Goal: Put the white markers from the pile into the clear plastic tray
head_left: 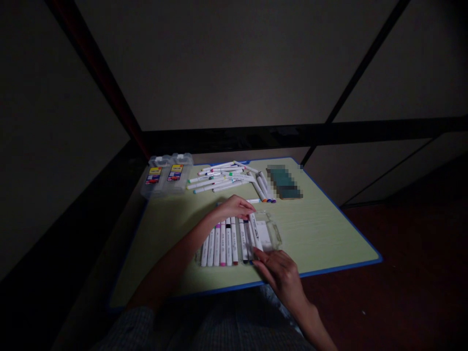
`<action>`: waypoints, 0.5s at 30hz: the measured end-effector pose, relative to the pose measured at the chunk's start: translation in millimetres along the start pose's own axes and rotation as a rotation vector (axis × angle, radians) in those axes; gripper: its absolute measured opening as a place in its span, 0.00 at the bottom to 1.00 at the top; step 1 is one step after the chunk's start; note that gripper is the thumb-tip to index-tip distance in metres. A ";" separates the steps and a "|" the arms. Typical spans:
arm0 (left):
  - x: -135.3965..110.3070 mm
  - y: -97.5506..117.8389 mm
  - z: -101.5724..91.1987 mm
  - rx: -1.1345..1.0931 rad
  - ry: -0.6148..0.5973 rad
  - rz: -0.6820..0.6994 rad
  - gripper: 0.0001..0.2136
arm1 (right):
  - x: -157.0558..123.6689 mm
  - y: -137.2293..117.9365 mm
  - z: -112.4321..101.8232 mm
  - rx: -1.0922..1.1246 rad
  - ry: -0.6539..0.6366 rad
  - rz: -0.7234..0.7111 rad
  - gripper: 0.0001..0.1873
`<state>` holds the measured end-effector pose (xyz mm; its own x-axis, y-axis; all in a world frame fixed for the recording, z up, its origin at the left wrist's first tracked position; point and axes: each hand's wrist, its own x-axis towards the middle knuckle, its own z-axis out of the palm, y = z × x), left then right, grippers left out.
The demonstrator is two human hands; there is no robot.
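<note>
A white marker is held upright over an open clear plastic case. My left hand pinches its far end, and the thumb and fingertips of my right hand close on its near end. To the left, several white markers lie side by side in the case, with some of their far ends hidden under my left hand. A pair of darker-tipped markers lies just left of the held one. The case's right part shows a white label.
Loose markers lie heaped at the back of the table. Several thicker-looking ones lean together beside them. Two clear cases with yellow labels are at the back left. A blurred dark green object lies at the back right.
</note>
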<state>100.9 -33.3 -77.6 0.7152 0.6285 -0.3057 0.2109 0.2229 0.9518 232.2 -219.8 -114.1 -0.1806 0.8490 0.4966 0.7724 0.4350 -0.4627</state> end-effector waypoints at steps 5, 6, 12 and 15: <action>5.6 -9.2 -1.1 -0.032 0.039 0.022 0.10 | 1.6 -1.7 -3.5 0.021 -0.050 0.003 0.19; 6.2 -10.3 -1.7 -0.036 0.038 0.026 0.10 | 0.9 -1.7 -4.4 0.034 -0.040 0.011 0.20; 8.0 -13.4 -4.6 -0.050 0.035 0.041 0.09 | -11.6 0.0 -8.5 0.108 0.220 0.104 0.08; 8.2 -13.4 -5.0 -0.045 0.039 0.050 0.09 | -14.2 0.8 -9.6 0.087 0.322 0.203 0.05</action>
<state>100.5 -27.4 -93.0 0.6972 0.6682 -0.2596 0.1445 0.2237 0.9639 241.3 -234.3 -114.5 0.1820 0.7889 0.5870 0.7155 0.3033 -0.6294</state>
